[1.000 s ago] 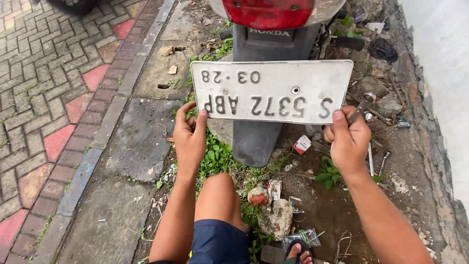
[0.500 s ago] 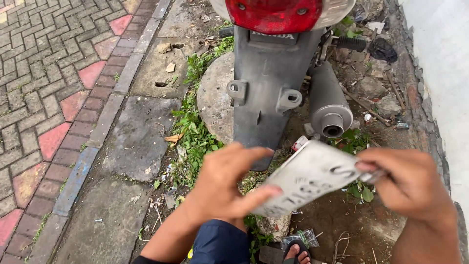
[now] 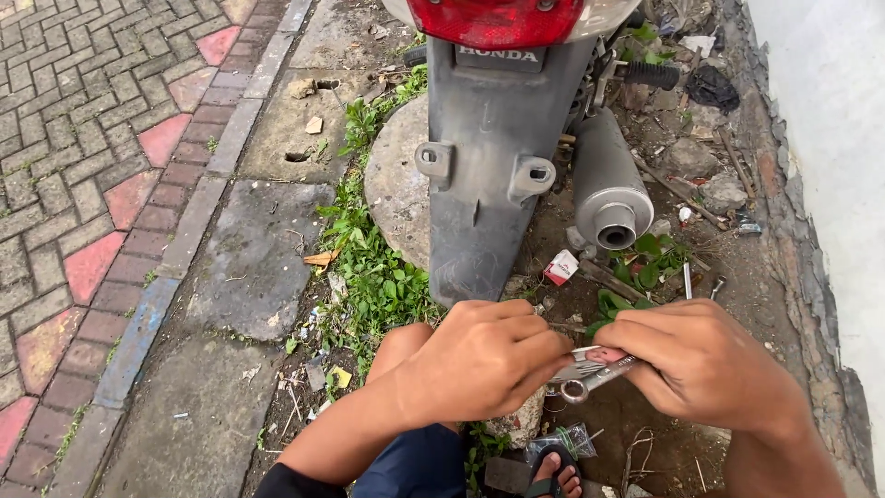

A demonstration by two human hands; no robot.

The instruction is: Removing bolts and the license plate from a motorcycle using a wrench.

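My left hand [image 3: 479, 364] and right hand [image 3: 705, 364], grips clamped on the licence plate [image 3: 590, 361] seen edge-on, meet at 6 o'clock below the mudguard [image 3: 489, 184]; a ring spanner [image 3: 590, 380] lies under it, with open dirt at 9 o'clock.

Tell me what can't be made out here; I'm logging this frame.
Head view:
- Flat plate: mostly hidden between left hand and right hand.
- Ring spanner: handle covered by right fingers.
- Tail light: cut by top edge.
- Small bag: contents too small.
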